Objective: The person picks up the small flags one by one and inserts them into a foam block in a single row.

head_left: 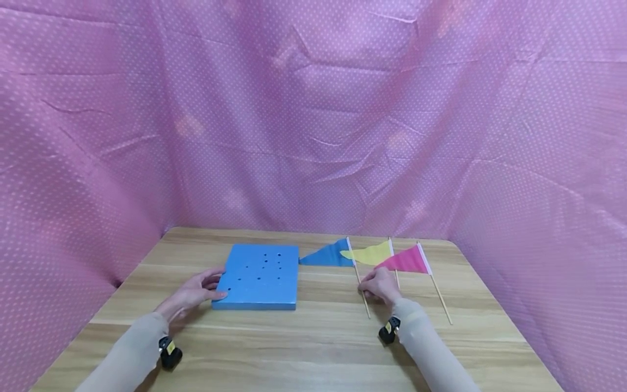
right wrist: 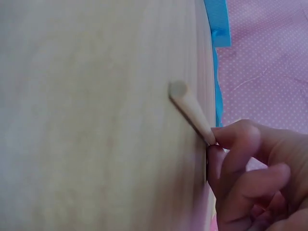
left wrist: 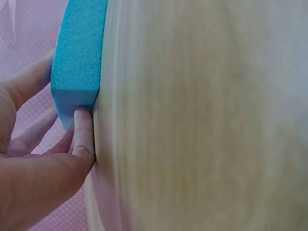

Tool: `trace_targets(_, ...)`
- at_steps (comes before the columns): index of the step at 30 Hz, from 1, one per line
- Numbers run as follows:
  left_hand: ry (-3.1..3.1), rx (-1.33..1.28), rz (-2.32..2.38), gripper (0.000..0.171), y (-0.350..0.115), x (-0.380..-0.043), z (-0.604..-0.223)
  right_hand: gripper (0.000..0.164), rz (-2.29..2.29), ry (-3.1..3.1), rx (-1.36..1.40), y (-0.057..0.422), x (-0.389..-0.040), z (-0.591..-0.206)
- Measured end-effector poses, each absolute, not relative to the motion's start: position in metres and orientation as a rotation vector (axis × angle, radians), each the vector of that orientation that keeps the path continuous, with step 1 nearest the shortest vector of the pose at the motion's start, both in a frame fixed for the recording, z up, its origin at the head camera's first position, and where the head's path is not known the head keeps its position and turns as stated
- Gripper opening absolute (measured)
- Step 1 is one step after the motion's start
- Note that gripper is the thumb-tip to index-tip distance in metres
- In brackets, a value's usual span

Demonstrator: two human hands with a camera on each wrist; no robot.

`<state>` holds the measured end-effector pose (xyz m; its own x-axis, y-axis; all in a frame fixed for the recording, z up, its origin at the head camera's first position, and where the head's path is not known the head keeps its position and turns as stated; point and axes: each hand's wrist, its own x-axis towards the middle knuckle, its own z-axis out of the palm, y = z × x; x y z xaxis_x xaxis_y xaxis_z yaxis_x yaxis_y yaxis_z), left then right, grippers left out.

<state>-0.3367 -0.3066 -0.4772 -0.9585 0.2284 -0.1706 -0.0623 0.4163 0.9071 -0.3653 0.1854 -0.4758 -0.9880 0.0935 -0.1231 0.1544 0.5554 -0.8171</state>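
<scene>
A blue foam board point(head_left: 259, 291) with several small holes lies flat on the table. My left hand point(head_left: 198, 291) holds its left edge, thumb at the near corner; in the left wrist view, fingers point(left wrist: 84, 132) touch the foam block's point(left wrist: 79, 53) side. With thumb and forefinger, my right hand point(head_left: 382, 284) pinches the wooden stick of the blue pennant flag point(head_left: 333, 255), which lies on the table. The stick's round end point(right wrist: 178, 89) points toward the right wrist camera. Beside it are a yellow flag point(head_left: 372, 253), its stick partly behind the hand, and a pink flag point(head_left: 409, 260).
A wood-grain table point(head_left: 294, 348) carries everything. Pink dotted cloth point(head_left: 313, 136) hangs behind it and along both sides. The flags overlap each other, and the blue flag's tip lies close to the board's right edge.
</scene>
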Motion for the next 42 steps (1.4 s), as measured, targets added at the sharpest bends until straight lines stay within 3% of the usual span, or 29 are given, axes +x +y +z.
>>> trace_targets(17,2.44,0.053,1.576,0.09,-0.293,-0.303,-0.48,0.01,-1.389,2.766,0.066,0.199,-0.354,-0.481)
trace_targets(27,2.425,0.054,1.602,0.089,-0.286,-0.289,-0.48,0.01,-1.301,2.725,0.155,0.205,-0.351,-0.478)
trace_targets(34,2.411,0.056,1.625,0.089,-0.289,-0.294,-0.481,0.005,-1.248,2.721,0.083,0.207,-0.351,-0.476)
trace_targets(42,2.413,0.069,1.613,0.09,-0.293,-0.301,-0.481,0.012,-1.177,2.769,-0.079,0.211,-0.345,-0.473)
